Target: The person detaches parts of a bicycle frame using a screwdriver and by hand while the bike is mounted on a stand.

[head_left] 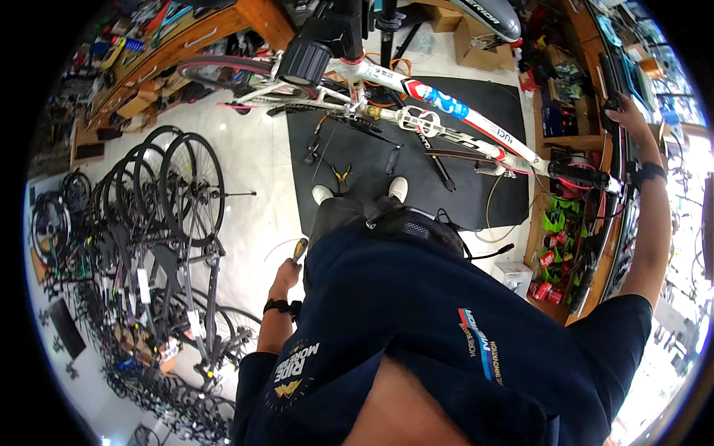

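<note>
A white road bicycle (487, 143) with red and blue markings hangs in the clamp of a repair stand (305, 61), its handlebar (614, 167) to my right. My right hand (631, 120) is closed around the black brake lever hood (611, 111) at the far end of that bar. Down by my left thigh, my left hand (285, 273) grips a tool with a yellow-and-black handle (300, 250); its working end cannot be made out. Next to it a thin reddish wire (277, 247) curves over the floor.
Yellow-handled pliers (341, 175) and other tools lie on a black mat (476, 204) by my shoes. Several bicycles (190, 193) stand in a row at left. Wooden workbenches with drawers (201, 39) and stocked shelves (569, 141) flank me. A cardboard box (482, 46) stands behind the bicycle.
</note>
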A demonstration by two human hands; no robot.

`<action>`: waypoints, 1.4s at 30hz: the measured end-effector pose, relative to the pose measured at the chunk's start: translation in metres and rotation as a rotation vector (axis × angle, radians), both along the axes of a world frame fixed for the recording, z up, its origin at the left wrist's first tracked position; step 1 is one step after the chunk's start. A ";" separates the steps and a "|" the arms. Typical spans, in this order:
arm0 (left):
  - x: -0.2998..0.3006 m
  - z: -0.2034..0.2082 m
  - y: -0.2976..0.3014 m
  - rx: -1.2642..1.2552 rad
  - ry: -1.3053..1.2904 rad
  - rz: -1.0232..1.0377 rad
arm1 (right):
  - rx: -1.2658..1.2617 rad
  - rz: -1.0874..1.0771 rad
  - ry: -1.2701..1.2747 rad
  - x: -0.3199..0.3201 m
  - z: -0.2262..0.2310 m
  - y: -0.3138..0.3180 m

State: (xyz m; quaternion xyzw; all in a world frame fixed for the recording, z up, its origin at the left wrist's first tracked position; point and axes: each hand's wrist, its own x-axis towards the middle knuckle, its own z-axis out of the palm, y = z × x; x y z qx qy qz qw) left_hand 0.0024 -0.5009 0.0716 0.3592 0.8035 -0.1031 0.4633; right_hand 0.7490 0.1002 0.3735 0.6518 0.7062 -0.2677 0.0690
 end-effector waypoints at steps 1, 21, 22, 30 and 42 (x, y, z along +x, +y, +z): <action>0.010 0.001 -0.014 -0.029 0.007 0.042 | -0.050 -0.056 0.247 0.000 -0.007 0.000; 0.062 -0.032 -0.026 0.063 -0.032 0.376 | 0.328 -0.104 -0.208 -0.013 -0.043 0.019; 0.064 -0.029 -0.022 0.064 -0.020 0.358 | 0.330 -0.118 -0.279 -0.011 -0.041 0.021; 0.078 -0.001 -0.009 0.035 -0.043 0.327 | 0.318 -0.161 -0.385 -0.013 -0.035 0.019; 0.073 0.006 -0.009 -0.051 -0.113 0.497 | 0.008 -0.184 0.397 -0.013 -0.004 -0.019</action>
